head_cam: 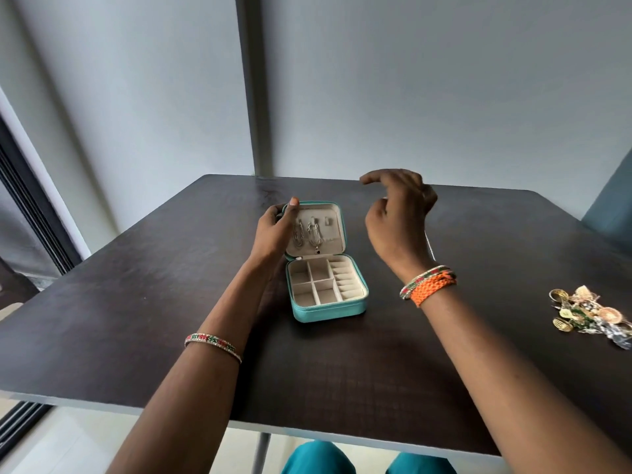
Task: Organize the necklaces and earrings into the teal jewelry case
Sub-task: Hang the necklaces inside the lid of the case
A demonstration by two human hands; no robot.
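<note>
The open teal jewelry case (328, 304) sits mid-table, lid (316, 230) upright toward the wall with two necklaces (307, 234) hanging lengthwise, compartments bare; left hand (273, 230) grips the lid's edge, right hand (398, 213) pinches a thin chain (430, 244).

- Teal case (328, 307) open mid-table (136, 285); two necklaces (306, 234) hang in lid.
- Left hand (273, 230) grips lid's left edge.
- Right hand (398, 213) raised, pinching a thin chain (430, 246).
- Jewelry pile (591, 316) far right.
</note>
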